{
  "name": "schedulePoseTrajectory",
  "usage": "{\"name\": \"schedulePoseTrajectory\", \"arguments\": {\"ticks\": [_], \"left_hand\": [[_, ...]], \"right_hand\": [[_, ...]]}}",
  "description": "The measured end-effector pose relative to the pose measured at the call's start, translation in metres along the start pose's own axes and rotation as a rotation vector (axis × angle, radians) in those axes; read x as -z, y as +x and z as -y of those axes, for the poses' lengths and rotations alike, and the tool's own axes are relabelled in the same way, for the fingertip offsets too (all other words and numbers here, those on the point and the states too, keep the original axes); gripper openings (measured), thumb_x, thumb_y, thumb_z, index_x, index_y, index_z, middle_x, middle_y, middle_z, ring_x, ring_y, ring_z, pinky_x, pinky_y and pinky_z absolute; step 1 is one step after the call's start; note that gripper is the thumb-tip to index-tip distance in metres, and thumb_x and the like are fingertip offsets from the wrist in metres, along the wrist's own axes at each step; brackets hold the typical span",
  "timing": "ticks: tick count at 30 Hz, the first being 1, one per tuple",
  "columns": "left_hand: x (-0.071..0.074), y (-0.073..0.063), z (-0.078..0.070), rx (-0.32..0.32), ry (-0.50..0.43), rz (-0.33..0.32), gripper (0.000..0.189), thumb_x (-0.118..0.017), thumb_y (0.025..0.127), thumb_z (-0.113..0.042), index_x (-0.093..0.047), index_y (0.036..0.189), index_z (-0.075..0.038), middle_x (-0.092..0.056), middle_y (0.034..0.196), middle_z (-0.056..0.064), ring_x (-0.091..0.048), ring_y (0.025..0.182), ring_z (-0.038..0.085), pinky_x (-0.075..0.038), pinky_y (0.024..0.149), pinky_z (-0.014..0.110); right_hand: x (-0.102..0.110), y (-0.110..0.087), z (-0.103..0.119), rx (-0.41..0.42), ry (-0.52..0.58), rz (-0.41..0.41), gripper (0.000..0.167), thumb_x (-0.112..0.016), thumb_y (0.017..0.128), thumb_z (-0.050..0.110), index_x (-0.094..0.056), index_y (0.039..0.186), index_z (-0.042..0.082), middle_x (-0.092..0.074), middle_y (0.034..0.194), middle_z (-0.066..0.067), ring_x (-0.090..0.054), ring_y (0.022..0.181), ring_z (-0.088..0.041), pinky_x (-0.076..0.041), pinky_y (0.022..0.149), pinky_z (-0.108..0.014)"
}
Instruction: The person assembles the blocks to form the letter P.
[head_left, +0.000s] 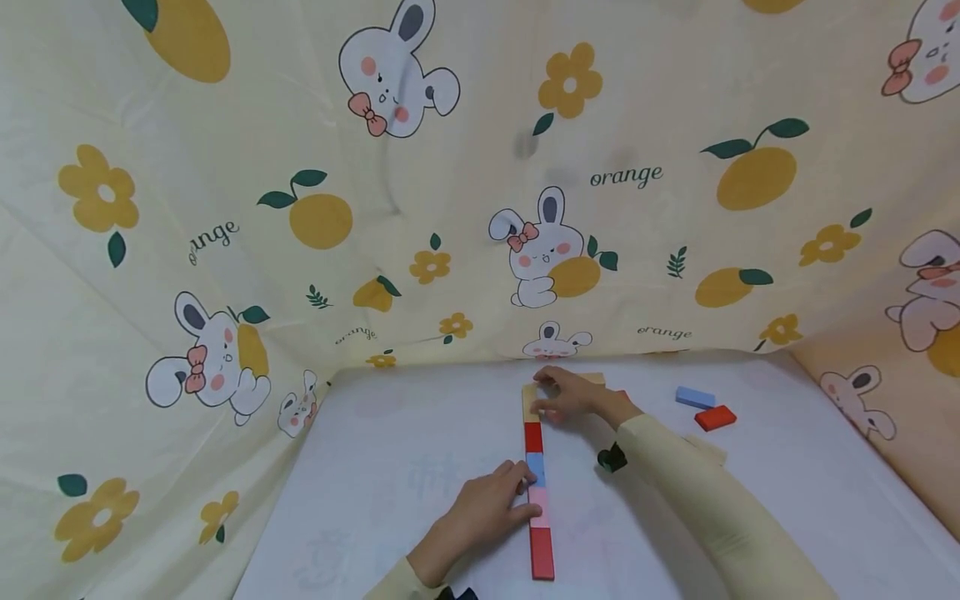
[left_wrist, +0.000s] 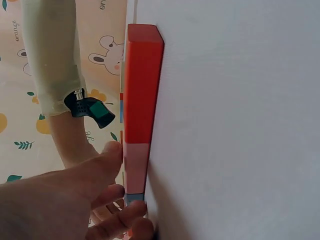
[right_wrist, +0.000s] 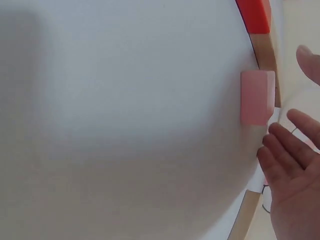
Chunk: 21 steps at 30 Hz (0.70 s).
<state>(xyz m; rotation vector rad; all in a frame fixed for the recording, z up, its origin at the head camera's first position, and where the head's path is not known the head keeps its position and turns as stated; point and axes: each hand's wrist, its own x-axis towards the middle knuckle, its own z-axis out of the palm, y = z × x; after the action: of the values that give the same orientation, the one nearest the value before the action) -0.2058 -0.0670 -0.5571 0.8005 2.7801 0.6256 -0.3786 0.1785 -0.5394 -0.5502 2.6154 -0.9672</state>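
A straight row of small blocks runs along the white tabletop: a wooden block (head_left: 530, 404) at the far end, then red (head_left: 533, 437), blue (head_left: 536, 469), pink (head_left: 539, 510) and a red block (head_left: 542, 554) nearest. My left hand (head_left: 487, 507) rests at the row, thumb by the pink block and fingertips by the blue one. Around the far end reaches my right hand (head_left: 572, 395), its fingers spread. Between its thumb and fingers, in the right wrist view, a loose pink block (right_wrist: 256, 97) stands beside the wooden block (right_wrist: 267, 60); the fingers look apart from it.
Beyond the right hand lies another wooden block (head_left: 592, 378), with a red one (head_left: 622, 393) partly behind the arm. Farther right are a blue block (head_left: 695, 397) and a red block (head_left: 716, 417). A pale wooden block (head_left: 707, 450) is beside the right sleeve. A patterned cloth (head_left: 450, 208) hangs behind.
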Motion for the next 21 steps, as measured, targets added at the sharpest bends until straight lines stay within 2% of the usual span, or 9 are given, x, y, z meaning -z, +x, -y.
{"name": "schedulePoseTrajectory", "arguments": {"ticks": [4,10,16,18,21], "left_hand": [[0.001,0.002,0.000,0.016,-0.025,-0.001,0.046,-0.081,0.096,-0.047,-0.058,0.131,-0.027,-0.058,0.102,-0.011,-0.052,0.074,0.002,-0.047,0.064,0.022],[0.003,0.009,0.001,0.086,-0.058,0.065,0.080,-0.083,0.091,-0.054,-0.045,0.159,-0.033,-0.053,0.101,-0.013,-0.052,0.076,0.004,-0.045,0.061,0.023],[0.008,0.016,0.003,0.130,-0.077,0.115,0.093,-0.084,0.089,-0.057,-0.040,0.166,-0.033,-0.056,0.107,-0.010,-0.054,0.092,0.008,-0.047,0.070,0.029],[0.009,0.018,0.004,0.135,-0.073,0.123,0.094,-0.084,0.088,-0.059,-0.039,0.167,-0.031,-0.058,0.116,-0.009,-0.053,0.097,0.009,-0.049,0.075,0.031],[0.011,0.018,0.004,0.126,-0.081,0.134,0.095,-0.084,0.089,-0.058,-0.040,0.167,-0.027,-0.059,0.117,-0.007,-0.053,0.099,0.010,-0.049,0.078,0.032]], "right_hand": [[0.001,-0.002,-0.005,0.033,-0.002,-0.060,0.059,-0.077,0.101,0.035,-0.057,0.149,0.007,-0.058,0.150,-0.014,-0.052,0.139,-0.037,-0.044,0.117,-0.057],[0.007,-0.010,-0.016,0.095,0.001,-0.165,0.041,-0.069,0.106,0.025,-0.064,0.142,0.006,-0.058,0.148,-0.016,-0.052,0.139,-0.040,-0.045,0.115,-0.058],[0.020,-0.025,-0.032,0.006,0.045,-0.190,0.044,-0.071,0.105,0.026,-0.061,0.147,0.013,-0.046,0.161,-0.015,-0.038,0.149,-0.040,-0.034,0.122,-0.065],[0.024,-0.028,-0.038,-0.001,0.033,-0.207,0.046,-0.072,0.104,0.024,-0.060,0.147,0.012,-0.045,0.162,-0.017,-0.034,0.151,-0.042,-0.029,0.123,-0.067],[0.029,-0.033,-0.046,-0.008,-0.017,-0.231,0.049,-0.074,0.102,0.022,-0.060,0.147,0.008,-0.048,0.160,-0.020,-0.035,0.149,-0.045,-0.028,0.123,-0.068]]}}
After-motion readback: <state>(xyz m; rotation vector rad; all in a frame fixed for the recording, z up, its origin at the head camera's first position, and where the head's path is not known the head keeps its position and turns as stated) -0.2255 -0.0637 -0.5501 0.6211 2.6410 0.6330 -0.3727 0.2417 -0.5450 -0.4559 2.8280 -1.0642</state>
